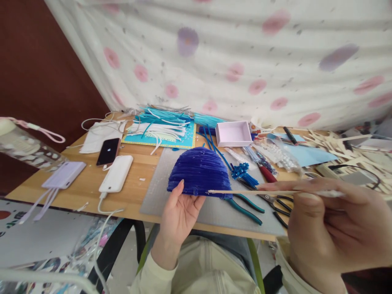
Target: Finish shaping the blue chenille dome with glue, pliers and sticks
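Blue pipe-cleaner dome (199, 171) getting poked with a stick

Left hand (180, 210) grips the dome's near edge; right hand (330, 228) pinches a thin wooden stick (254, 192), tip touching the dome, teal-handled pliers (248, 206) just beside.

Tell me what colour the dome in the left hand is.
The dome is deep blue; the head view shows it.

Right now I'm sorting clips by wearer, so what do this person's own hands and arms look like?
The left hand and right hand are bare: no gloves, rings or watch show. A pale cream left sleeve and right sleeve, plain-cuffed, reach the wrists.
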Demonstrator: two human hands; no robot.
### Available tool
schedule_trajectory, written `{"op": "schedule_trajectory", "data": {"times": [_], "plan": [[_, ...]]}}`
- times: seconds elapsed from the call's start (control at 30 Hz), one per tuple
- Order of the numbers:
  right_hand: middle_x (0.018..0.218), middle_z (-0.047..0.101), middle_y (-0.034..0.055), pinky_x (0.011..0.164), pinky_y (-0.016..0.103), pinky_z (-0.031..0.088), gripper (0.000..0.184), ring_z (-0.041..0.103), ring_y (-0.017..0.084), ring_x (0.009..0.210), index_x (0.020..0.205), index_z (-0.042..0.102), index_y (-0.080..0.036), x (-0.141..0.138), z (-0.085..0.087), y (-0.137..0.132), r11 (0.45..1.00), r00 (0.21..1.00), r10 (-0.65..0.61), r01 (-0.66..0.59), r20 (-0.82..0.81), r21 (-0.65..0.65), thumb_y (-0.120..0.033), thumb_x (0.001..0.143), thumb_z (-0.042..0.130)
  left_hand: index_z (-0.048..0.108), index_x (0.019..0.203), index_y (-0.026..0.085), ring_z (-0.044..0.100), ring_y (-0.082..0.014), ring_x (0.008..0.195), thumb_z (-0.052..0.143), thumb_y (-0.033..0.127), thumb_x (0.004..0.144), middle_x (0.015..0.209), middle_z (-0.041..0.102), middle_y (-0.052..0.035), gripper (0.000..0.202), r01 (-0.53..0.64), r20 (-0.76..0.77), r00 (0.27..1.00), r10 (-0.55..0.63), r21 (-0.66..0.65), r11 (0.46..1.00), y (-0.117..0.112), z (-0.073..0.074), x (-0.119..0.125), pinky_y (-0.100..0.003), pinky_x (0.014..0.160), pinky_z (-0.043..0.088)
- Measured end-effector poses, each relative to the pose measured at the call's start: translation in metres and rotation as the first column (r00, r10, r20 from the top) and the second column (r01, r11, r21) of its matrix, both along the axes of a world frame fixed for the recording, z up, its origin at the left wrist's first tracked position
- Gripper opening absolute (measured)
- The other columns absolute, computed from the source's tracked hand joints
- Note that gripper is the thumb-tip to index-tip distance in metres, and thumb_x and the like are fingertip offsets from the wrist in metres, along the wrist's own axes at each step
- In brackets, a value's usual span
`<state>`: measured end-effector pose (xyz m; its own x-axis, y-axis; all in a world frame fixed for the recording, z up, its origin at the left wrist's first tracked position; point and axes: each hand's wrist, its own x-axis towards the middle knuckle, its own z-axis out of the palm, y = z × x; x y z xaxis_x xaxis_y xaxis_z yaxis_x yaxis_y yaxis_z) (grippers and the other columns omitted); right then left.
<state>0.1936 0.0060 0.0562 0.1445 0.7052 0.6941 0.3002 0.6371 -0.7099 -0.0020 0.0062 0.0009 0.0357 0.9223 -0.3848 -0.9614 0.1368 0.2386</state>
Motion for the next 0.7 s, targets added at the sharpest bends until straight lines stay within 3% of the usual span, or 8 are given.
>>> {"op": "schedule_trajectory", "data": {"times": [0.1,0.27,0.4,0.53,0.7], "plan": [[0.074,0.079,0.0054,0.058,0.036,0.063,0.007,0.078,0.026,0.064,0.090,0.067,-0.022,-0.003,0.004,0.001,0.993,0.999,0.008,-0.011,0.032,0.114,-0.015,0.091,0.066,0.072,0.114,0.020,0.079,-0.0153,0.085,0.035,0.014,0.106,0.090,0.082,-0.0051,0.039,0.001,0.009,1.000,-0.001,-0.015,1.000,0.000,0.001,0.000,-0.031,0.082,0.064],[0.072,0.079,0.0052,0.056,0.034,0.063,0.005,0.078,0.025,0.063,0.089,0.066,-0.024,-0.006,0.013,0.001,0.997,0.990,-0.031,0.020,0.141,0.078,-0.022,0.093,0.065,0.071,0.118,0.020,0.078,-0.0150,0.086,0.039,0.014,0.104,0.091,0.081,-0.0046,0.036,0.018,-0.013,1.000,-0.018,-0.006,1.000,0.000,-0.001,0.000,-0.031,0.085,0.063],[0.069,0.077,0.0048,0.054,0.033,0.062,0.015,0.076,0.023,0.058,0.079,0.064,-0.024,-0.007,0.013,0.001,0.995,0.989,-0.071,0.061,0.134,0.073,-0.030,0.093,0.066,0.073,0.114,0.020,0.078,-0.0154,0.085,0.044,0.014,0.103,0.090,0.081,-0.0040,0.031,0.004,-0.032,0.999,-0.004,0.005,1.000,0.000,-0.004,0.000,-0.034,0.090,0.062],[0.072,0.078,0.0039,0.057,0.031,0.062,0.008,0.076,0.022,0.059,0.082,0.066,-0.023,-0.005,0.012,0.001,0.995,0.986,-0.070,0.058,0.153,0.082,-0.021,0.090,0.066,0.075,0.106,0.020,0.078,-0.0174,0.087,0.047,0.015,0.101,0.089,0.081,-0.0036,0.029,-0.007,-0.008,1.000,0.007,-0.002,1.000,0.001,-0.004,0.002,-0.043,0.101,0.057],[0.075,0.079,0.0030,0.059,0.031,0.061,0.009,0.075,0.021,0.062,0.084,0.068,-0.022,-0.003,0.008,0.003,0.995,0.987,-0.037,0.021,0.158,0.097,-0.013,0.087,0.067,0.076,0.100,0.021,0.078,-0.0178,0.087,0.046,0.014,0.101,0.090,0.082,-0.0030,0.031,-0.022,0.006,1.000,0.022,-0.017,1.000,0.002,-0.005,0.002,-0.047,0.106,0.053]]}}
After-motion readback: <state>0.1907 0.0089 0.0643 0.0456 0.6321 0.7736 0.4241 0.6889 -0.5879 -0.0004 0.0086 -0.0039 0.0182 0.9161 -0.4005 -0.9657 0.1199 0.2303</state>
